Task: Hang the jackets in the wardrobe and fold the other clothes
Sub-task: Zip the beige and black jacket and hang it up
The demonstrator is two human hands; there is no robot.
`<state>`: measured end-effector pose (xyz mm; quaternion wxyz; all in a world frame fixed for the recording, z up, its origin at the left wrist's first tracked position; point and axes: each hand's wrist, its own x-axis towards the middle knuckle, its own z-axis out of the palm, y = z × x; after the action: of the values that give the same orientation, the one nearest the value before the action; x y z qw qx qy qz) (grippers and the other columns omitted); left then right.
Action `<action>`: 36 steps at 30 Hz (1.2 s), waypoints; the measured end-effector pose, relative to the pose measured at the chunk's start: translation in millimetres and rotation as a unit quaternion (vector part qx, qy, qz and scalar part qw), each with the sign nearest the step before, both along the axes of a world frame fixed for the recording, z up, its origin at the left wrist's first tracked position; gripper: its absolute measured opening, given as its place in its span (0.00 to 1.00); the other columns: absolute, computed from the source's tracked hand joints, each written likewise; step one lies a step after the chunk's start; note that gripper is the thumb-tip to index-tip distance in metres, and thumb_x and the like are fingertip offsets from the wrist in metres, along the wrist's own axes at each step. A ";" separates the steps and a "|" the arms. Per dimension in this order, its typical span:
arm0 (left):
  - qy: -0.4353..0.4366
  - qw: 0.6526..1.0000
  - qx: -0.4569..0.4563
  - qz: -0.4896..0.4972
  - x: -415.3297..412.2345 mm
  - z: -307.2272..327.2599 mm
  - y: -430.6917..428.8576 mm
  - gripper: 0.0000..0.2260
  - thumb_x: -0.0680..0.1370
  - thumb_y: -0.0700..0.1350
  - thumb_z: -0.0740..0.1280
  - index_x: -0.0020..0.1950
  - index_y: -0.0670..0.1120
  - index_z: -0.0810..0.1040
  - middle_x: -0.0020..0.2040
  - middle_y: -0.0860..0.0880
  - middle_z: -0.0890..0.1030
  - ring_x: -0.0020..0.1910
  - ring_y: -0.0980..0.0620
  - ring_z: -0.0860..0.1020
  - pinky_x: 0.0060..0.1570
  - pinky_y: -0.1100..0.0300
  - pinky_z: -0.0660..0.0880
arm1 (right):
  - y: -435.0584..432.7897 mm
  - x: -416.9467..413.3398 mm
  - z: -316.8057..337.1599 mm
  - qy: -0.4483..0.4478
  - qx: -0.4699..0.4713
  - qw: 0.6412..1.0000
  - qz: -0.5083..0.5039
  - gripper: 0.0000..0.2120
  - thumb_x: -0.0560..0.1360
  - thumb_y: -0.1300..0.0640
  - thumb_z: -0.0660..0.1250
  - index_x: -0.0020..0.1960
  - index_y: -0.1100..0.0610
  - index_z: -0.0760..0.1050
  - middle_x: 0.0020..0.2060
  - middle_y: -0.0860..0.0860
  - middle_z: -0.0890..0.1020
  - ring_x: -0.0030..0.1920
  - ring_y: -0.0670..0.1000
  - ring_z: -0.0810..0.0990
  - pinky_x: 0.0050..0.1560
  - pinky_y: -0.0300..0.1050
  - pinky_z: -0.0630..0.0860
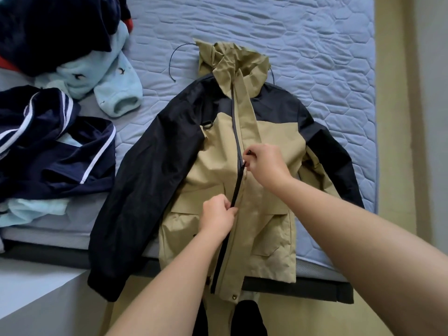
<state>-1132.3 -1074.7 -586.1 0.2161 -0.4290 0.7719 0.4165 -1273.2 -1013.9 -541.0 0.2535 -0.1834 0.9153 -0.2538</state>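
Khaki and navy jacket [266, 141] laid out front-up on the bed [315, 44], pretty much dead centre. Hood [232, 61] scrunched up at the far end, a thin dark drawcord [173, 59] looping out beside it. Both dark sleeves spread out to the sides, the hem and the left-side cuff hanging off the near edge of the mattress.

Right hand [266, 166] sitting at about chest height on the jacket, fingers curled in, thumb and forefinger pinching the zipper pull [247, 157]. Left hand [217, 218] lower down, just above the flap pockets [269, 236], fingers curled round the front edge right at the zipper [236, 187]. Dark zipper strip pulled straight between the two hands. Honestly can't tell how much of it is closed above the pull.

Off to the left, a messy pile on the same bed:
- crumpled navy top with white stripes [60, 151], just beside the jacket's left sleeve, some pale blue cloth poking out from under it
- light blue fleece [109, 76] further back, one cuff pointing toward the jacket
- big dark navy garment [55, 27] with a bit of red showing, dumped on top of the fleece in the far corner
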 end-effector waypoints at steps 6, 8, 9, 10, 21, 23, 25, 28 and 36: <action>0.036 0.999 0.003 -0.015 -31.1 2.2 -12.0 0.08 0.75 0.49 0.70 0.41 0.47 0.73 0.41 0.50 0.78 0.42 0.49 0.76 0.39 0.59 0.71 | -12.2 4.4 2.9 -0.017 -0.014 0.999 0.031 0.09 0.77 0.64 0.61 0.46 0.59 0.80 0.39 0.52 0.79 0.45 0.55 0.79 0.50 0.48 0.77; 0.050 0.999 -0.010 -0.011 -47.9 4.6 -15.3 0.09 0.75 0.48 0.70 0.39 0.47 0.72 0.41 0.48 0.78 0.43 0.46 0.76 0.40 0.58 0.72 | -12.0 -1.5 4.0 -0.017 -0.013 1.000 0.010 0.09 0.77 0.64 0.61 0.46 0.58 0.80 0.40 0.53 0.80 0.45 0.55 0.80 0.51 0.48 0.77; 0.051 0.998 -0.018 -0.016 -48.7 4.6 -16.7 0.10 0.75 0.48 0.70 0.37 0.48 0.71 0.41 0.47 0.79 0.43 0.45 0.76 0.40 0.58 0.72 | -11.4 -6.6 5.0 -0.015 -0.015 1.000 -0.004 0.09 0.77 0.64 0.61 0.45 0.59 0.80 0.41 0.54 0.81 0.45 0.55 0.80 0.51 0.49 0.77; 0.050 0.998 -0.025 -0.025 -44.3 4.5 -18.4 0.11 0.75 0.47 0.70 0.36 0.49 0.70 0.41 0.48 0.79 0.43 0.45 0.76 0.40 0.57 0.72 | -11.1 -12.2 6.2 -0.009 -0.020 1.000 -0.018 0.09 0.77 0.64 0.61 0.44 0.59 0.80 0.41 0.55 0.81 0.45 0.56 0.80 0.51 0.50 0.77; 0.070 0.995 -0.045 -0.063 -56.3 1.3 -29.1 0.13 0.74 0.48 0.69 0.34 0.50 0.67 0.38 0.51 0.76 0.40 0.47 0.74 0.36 0.58 0.67 | -15.9 -15.5 7.5 -0.001 -0.035 0.998 -0.045 0.10 0.76 0.64 0.62 0.40 0.57 0.79 0.40 0.55 0.82 0.44 0.56 0.80 0.51 0.49 0.76; 0.068 0.996 -0.041 -0.046 -46.0 -1.2 -24.7 0.13 0.74 0.47 0.69 0.34 0.50 0.68 0.36 0.52 0.75 0.39 0.48 0.74 0.35 0.58 0.69 | -17.8 -28.5 12.7 0.010 -0.036 0.997 -0.062 0.10 0.76 0.64 0.62 0.40 0.59 0.79 0.39 0.56 0.83 0.44 0.56 0.80 0.50 0.51 0.76; 0.042 0.997 -0.037 -0.047 -20.9 -5.4 -18.4 0.11 0.75 0.47 0.69 0.36 0.51 0.69 0.37 0.53 0.75 0.39 0.51 0.75 0.37 0.58 0.72 | -21.2 -40.8 19.0 0.023 -0.044 0.995 -0.086 0.10 0.76 0.65 0.62 0.39 0.60 0.80 0.37 0.55 0.83 0.43 0.55 0.81 0.49 0.51 0.77; 0.006 0.999 -0.027 -0.039 11.0 -12.1 -18.5 0.10 0.75 0.48 0.69 0.38 0.51 0.71 0.39 0.52 0.77 0.39 0.53 0.75 0.38 0.58 0.74 | -28.3 -51.0 24.0 0.016 -0.066 0.994 -0.086 0.10 0.76 0.65 0.62 0.40 0.60 0.80 0.37 0.56 0.83 0.42 0.56 0.81 0.49 0.53 0.79; 0.131 0.991 -0.031 0.003 -65.8 20.5 -39.3 0.05 0.75 0.50 0.69 0.45 0.50 0.75 0.41 0.52 0.78 0.43 0.52 0.77 0.44 0.56 0.77 | -33.5 -47.7 26.7 0.028 -0.100 0.993 -0.051 0.09 0.76 0.64 0.63 0.40 0.58 0.80 0.37 0.54 0.83 0.42 0.56 0.82 0.48 0.54 0.78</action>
<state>-1198.0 -1114.0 -565.5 0.0986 -0.3793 0.8050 0.4455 -1320.9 -1047.4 -514.3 0.1947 -0.1681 0.9002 -0.3514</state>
